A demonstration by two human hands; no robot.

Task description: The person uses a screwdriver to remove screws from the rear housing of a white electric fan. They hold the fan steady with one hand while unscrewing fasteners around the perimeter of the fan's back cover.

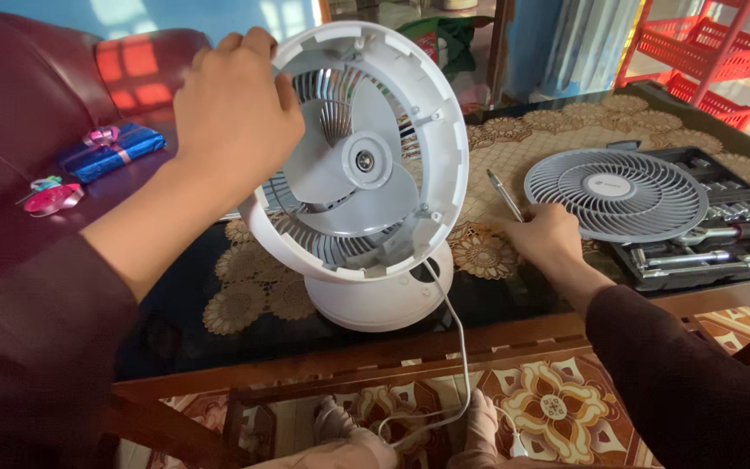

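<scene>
A white table fan (366,174) stands on a round base on the glass-topped table, its front grille off and grey blades bare. My left hand (236,108) grips the upper left rim of the fan's housing. My right hand (544,234) rests on the table to the fan's right, fingers closed on a screwdriver (503,194) whose tip points away from me. The removed grey front grille (615,193) lies flat just right of that hand, on top of an open tool case (713,234).
The fan's white cord (460,347) hangs over the table's front edge (392,352) toward my feet. A blue wrapped gift (115,149) and a pink ribbon (52,196) lie on the maroon sofa at left. Red plastic racks (705,52) stand at back right.
</scene>
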